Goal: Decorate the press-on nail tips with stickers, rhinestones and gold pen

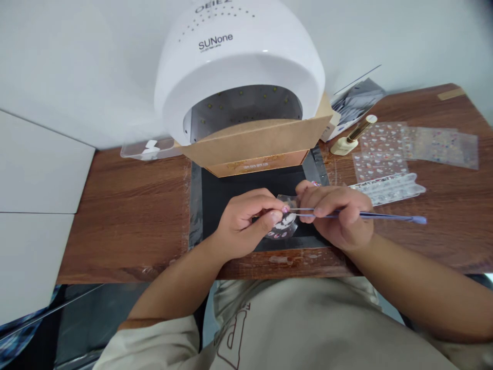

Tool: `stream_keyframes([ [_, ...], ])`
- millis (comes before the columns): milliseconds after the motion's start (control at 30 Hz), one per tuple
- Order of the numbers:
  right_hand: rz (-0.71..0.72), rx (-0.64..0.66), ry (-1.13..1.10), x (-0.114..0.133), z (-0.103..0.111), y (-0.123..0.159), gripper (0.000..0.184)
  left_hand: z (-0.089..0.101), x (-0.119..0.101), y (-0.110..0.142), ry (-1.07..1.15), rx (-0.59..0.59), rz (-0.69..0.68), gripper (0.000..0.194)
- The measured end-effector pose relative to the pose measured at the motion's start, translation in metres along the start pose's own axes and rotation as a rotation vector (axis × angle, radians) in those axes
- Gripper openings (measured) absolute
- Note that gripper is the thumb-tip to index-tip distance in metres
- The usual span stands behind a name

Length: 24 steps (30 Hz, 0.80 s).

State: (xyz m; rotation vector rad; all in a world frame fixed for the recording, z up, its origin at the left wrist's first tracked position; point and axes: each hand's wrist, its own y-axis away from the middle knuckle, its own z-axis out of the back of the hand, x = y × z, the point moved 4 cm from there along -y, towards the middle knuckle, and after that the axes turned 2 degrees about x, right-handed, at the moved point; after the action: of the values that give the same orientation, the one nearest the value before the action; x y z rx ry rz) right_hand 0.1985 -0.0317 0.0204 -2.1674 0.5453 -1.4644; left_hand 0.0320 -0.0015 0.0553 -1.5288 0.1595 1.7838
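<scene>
Between the thumb and forefinger of my left hand (248, 221) is a small pink press-on nail (285, 209). My right hand (337, 213) is closed around purple-blue tweezers (393, 217), whose thin tips point left and reach the nail. Whether the tips touch it or pinch something on it, I cannot tell. Below my fingers lies a round clear stand (283, 231) with a white patch and several pink nails along its near edge. A further pink decorated piece (316, 184) shows beside my right knuckles. The stand rests on a black mat (219, 205).
A white nail lamp (239, 67) stands on a cardboard box (254, 141) behind the mat. On the right are a nail polish bottle (352, 137), sticker sheets (385, 146), a clear rhinestone case (393, 190) and a box of papers (356, 103). A clear tray (148, 149) sits back left.
</scene>
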Motion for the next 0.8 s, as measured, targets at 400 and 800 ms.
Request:
stream_keyframes([
  [400,-0.014,0.026,-0.005,-0.0006,-0.0002,0.0017,0.033,-0.0002,-0.0001,0.0003,-0.026,-0.015,-0.018,0.01],
  [800,0.033,0.0,-0.024,0.0006,-0.0015,0.0006,0.033,-0.0003,0.0002,0.0007,0.006,0.01,-0.036,0.011],
])
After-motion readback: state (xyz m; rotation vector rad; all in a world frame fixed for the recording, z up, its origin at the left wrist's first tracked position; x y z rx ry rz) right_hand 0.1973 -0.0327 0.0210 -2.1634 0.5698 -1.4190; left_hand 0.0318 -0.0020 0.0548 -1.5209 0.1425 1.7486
